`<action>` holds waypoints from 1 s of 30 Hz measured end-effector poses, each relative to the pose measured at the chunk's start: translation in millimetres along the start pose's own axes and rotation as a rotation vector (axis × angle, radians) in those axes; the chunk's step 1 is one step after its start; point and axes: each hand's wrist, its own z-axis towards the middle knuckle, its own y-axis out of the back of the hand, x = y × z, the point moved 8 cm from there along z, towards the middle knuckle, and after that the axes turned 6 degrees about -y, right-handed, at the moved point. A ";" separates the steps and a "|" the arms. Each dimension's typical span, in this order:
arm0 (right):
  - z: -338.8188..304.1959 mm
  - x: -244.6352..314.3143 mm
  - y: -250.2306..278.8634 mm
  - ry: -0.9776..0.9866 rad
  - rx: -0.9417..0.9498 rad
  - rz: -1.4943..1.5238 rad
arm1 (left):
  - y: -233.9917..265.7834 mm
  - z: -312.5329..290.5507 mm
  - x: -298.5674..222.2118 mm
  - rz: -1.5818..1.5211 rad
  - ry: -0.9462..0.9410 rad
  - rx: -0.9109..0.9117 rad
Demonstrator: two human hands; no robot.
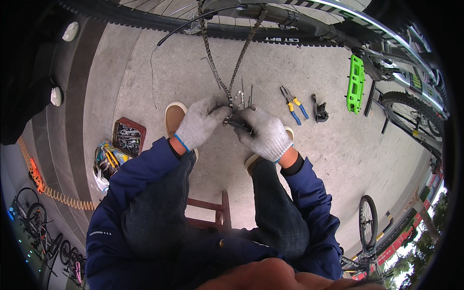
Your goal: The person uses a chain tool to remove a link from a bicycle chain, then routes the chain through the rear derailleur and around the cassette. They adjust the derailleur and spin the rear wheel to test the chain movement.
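Observation:
A bicycle chain [207, 48] hangs in a V from the bike above, its low end reaching my hands. My left hand [202, 122], in a pale knit glove with a blue cuff edge, is closed, thumb and fingers pinching at the chain's low end. My right hand [266, 134], gloved alike, is closed round a small dark metal part [241, 124] just below the chain. Its exact kind is partly hidden by the fingers. Short metal pieces [238, 95] lie on the ground just beyond my hands.
Pliers [295, 105] with yellow-blue handles and a black bike part [319, 109] lie to the right, below a green pedal [355, 84]. At left stand a box [140, 126] of small metal parts and a bag [107, 162]. A loose cable [153, 72] dangles. A stool [208, 204] is beneath me.

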 end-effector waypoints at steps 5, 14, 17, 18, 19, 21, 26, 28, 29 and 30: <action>4.7 3.4 -2.9 0.022 0.043 -0.062 | 0.4 1.8 1.5 0.007 -0.005 0.001; 1.0 -4.7 -1.8 0.046 -0.030 0.080 | 0.7 0.2 4.4 -0.061 0.013 0.006; -1.6 -9.5 -0.1 0.061 -0.074 0.126 | 0.5 0.5 2.6 -0.025 0.015 0.017; -2.0 -9.4 0.2 0.079 -0.081 0.129 | 0.3 -0.3 1.3 -0.035 0.010 0.011; -2.4 -8.8 0.9 0.096 -0.088 0.131 | 0.2 -1.1 0.2 -0.041 0.011 0.003; -1.6 -8.5 1.5 0.095 -0.088 0.120 | -0.3 -1.7 -3.9 -0.050 -0.009 0.001; 0.8 -1.9 3.2 0.065 -0.052 0.045 | -1.6 -2.4 -7.5 -0.051 -0.015 0.003; 1.9 -0.9 1.7 0.033 -0.017 -0.008 | -1.4 -2.1 -5.5 -0.027 -0.001 0.006; 2.3 0.1 0.9 0.035 -0.004 -0.037 | -1.2 -2.0 -5.8 -0.030 -0.015 0.002; 2.7 -0.3 -1.1 0.029 0.021 -0.070 | -0.9 -1.8 -5.1 -0.031 -0.019 -0.007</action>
